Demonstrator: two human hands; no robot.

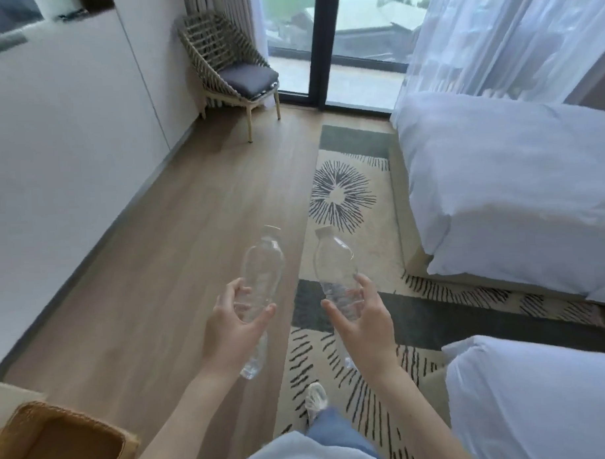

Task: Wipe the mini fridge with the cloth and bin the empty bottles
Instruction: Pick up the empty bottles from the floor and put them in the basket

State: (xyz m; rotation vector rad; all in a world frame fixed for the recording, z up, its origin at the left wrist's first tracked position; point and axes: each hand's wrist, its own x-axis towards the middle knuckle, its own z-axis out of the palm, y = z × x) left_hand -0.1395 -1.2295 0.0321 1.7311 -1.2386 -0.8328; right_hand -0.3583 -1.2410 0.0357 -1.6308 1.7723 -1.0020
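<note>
Two clear bottles, one per hand: the left hand [233,326] grips the left bottle [261,278], the right hand [360,318] the right bottle [335,262]. One woven chair [232,72] stands by the window.

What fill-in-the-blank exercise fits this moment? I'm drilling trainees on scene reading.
1. Each hand holds one clear plastic ____.
2. The bottle in the right hand wears a ____ cap.
3. The woven chair stands beside the ____ door.
4. The left hand hovers over bare ____ flooring.

Missing words: bottle; white; glass; wood
</note>
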